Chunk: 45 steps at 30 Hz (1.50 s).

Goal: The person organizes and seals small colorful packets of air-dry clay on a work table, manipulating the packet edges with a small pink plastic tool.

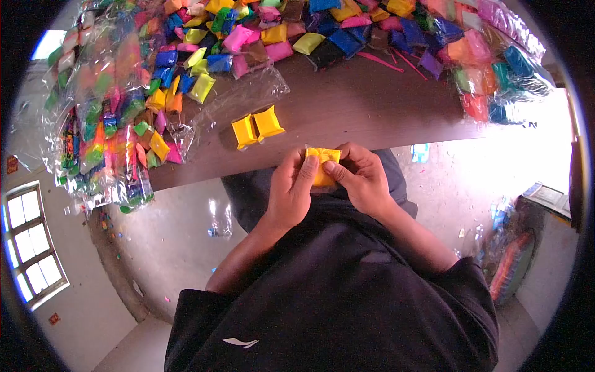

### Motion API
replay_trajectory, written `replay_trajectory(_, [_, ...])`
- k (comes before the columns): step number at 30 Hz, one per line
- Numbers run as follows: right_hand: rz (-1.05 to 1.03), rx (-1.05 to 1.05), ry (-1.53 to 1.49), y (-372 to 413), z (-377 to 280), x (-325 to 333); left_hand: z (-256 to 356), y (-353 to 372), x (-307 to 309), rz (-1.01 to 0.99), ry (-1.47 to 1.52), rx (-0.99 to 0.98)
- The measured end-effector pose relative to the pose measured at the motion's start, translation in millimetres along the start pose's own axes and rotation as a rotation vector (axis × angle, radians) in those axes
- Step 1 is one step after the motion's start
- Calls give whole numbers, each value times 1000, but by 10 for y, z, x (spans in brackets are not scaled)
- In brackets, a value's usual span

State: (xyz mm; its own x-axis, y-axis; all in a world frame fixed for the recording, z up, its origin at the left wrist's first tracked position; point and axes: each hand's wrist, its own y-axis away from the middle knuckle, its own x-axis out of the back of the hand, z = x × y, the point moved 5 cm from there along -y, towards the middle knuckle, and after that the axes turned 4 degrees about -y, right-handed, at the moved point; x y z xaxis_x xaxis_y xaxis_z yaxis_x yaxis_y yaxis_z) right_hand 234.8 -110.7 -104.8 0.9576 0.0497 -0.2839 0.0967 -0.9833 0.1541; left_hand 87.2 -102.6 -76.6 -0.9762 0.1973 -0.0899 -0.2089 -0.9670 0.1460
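Observation:
Both my hands hold one yellow packet (323,177) in front of my lap, just off the near edge of the table. My left hand (291,189) pinches its left side, thumb lying on the packet's upper face. On the other side, my right hand (364,177) grips the upper right part between thumb and fingers. The packet looks like a small, soft, wrapped pouch; what is inside cannot be made out. Two more yellow packets (268,123) lie side by side on the table, ahead and slightly left of my hands.
Many small coloured packets (273,34) heap along the table's far side. Clear plastic bags of packets lie at the left (111,130) and at the right (474,80). A torn clear wrapper (248,93) rests on the dark table (359,99). Pink strips (396,62) lie near the heap.

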Motion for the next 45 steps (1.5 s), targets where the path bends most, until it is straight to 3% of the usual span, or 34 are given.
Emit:
replay_trajectory(5, [-88, -13, 4, -1, 88, 37, 29, -27, 60, 28, -315, -111])
replay_trajectory(9, [-100, -76, -84, 1, -85, -24, 1, -34, 62, 62, -322, -112])
replay_trajectory(11, [-60, 5, -233, -3, -377, -63, 42, -48, 46, 28, -54, 45])
replay_trajectory(12, [-63, 2, -235, -26, -392, -12, -6, -28, 53, 33, -55, 47])
replay_trajectory(14, [-254, 266, 335, -65, -524, 54, -128, 6, 55, 52, 22, 32])
replay_trajectory(15, [-251, 268, 336, -64, -530, 53, -79, 8, 56, 48, 22, 30])
replay_trajectory(17, [-202, 227, 261, -67, -523, 56, -47, 47, 3, -107, 119, 216])
replay_trajectory(26, [-242, 240, 219, -69, -546, 121, 51, 86, -109, -258, 171, 312])
replay_trajectory(36, [-296, 262, 268, -44, -493, 143, 80, 96, -68, -247, 94, 269])
replay_trajectory(38, [-281, 79, 51, -4, -375, 178, 100, 113, -14, -191, 58, 338])
replay_trajectory(42, [-214, 100, 72, 14, -455, 130, 34, 98, -49, -139, 113, 345])
replay_trajectory(45, [-285, 188, 207, -2, -504, 129, 41, 94, -103, -120, 110, 328])
